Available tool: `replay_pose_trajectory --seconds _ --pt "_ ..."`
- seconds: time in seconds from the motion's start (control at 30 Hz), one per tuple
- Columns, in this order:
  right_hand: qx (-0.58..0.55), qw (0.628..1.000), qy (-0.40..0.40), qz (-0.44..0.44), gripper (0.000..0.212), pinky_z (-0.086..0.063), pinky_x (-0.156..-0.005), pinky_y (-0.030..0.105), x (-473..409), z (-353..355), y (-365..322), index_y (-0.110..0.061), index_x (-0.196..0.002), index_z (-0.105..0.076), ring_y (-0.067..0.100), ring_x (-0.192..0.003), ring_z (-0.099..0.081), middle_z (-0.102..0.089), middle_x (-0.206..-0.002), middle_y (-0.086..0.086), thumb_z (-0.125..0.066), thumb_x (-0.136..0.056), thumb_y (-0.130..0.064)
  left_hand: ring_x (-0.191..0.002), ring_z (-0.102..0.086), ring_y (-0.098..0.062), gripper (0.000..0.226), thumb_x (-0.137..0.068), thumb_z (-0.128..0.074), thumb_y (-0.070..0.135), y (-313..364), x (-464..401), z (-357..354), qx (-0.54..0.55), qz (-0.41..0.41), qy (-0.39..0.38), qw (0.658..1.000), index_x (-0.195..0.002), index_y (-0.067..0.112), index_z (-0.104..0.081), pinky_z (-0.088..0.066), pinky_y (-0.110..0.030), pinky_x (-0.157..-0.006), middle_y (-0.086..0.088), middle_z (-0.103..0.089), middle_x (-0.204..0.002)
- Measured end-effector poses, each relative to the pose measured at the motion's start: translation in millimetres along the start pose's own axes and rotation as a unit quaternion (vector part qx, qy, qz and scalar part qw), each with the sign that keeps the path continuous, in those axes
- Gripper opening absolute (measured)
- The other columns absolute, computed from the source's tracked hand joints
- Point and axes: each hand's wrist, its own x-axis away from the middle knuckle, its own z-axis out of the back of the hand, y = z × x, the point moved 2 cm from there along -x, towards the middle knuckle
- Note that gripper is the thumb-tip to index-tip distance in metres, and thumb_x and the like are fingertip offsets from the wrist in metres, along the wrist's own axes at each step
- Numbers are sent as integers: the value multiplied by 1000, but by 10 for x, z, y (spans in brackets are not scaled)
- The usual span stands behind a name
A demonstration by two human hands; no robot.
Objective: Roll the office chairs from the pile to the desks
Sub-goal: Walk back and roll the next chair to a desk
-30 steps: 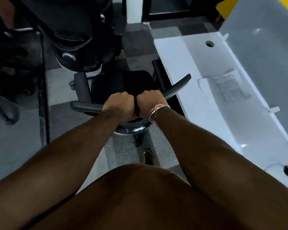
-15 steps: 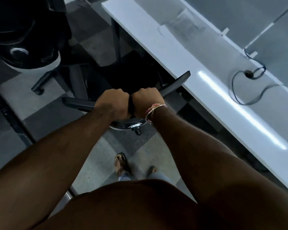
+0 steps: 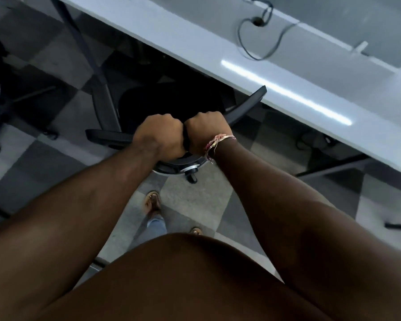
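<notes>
A black office chair [image 3: 167, 105] stands in front of me, its seat partly under the white desk [image 3: 195, 45]. Both fists sit side by side on the top edge of its backrest: my left hand [image 3: 160, 137] and my right hand [image 3: 206, 130], which wears a thread bracelet, each grip it. The right armrest [image 3: 248, 105] points up to the desk's front edge and overlaps it. The left armrest [image 3: 107, 137] sticks out to the left. One castor [image 3: 191, 178] shows below my hands.
A black cable [image 3: 259, 38] loops on the desk top by a grommet hole. A dark desk leg [image 3: 95, 72] slants down left of the chair. Another chair's base [image 3: 7, 107] stands at far left. My sandalled feet [image 3: 153, 202] are on the checkered carpet.
The chair has rolled forward toward the desk, so its seat now goes under the desk top. The view has swung right along the desk; the piled chairs have left the picture.
</notes>
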Motion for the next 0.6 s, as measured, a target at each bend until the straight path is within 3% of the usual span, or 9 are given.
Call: replay_pose_trajectory --seconds 0.1,0.27,0.4,0.6 --pt "-8 999 -14 -47 17 -36 -58 30 462 -85 130 -22 -76 -63 28 -74 -68 -69 -80 2 -59 -79 -38 -62 -64 -26 37 -76 -64 57 427 97 -18 -23 -40 0 999 -62 24 -53 -50 -32 -58 7 -49 -58" --pt "-25 988 -38 -146 16 -36 -57 30 1254 -250 257 -25 -72 -58 26 -69 -65 -66 -76 -1 -57 -81 -38 -60 -63 -23 37 -78 -60 55 1095 283 -75 -67 -139 -10 988 -61 24 -53 -46 -30 -57 9 -52 -57" --pt "-40 970 -43 -235 17 -38 -56 29 1766 -347 226 -23 -75 -64 24 -65 -64 -60 -69 -3 -57 -82 -38 -53 -56 -17 38 -81 -60 57 1448 399 -115 -105 -227 -13 968 -63 24 -58 -48 -29 -56 7 -57 -58" --pt "-71 932 -39 -352 19 -36 -55 29 2394 -438 -18 -24 -65 -51 26 -65 -65 -66 -72 -2 -57 -79 -36 -55 -60 -19 37 -81 -57 57 1844 644 -168 -133 -345 -17 929 -63 24 -59 -59 -35 -63 6 -57 -58"
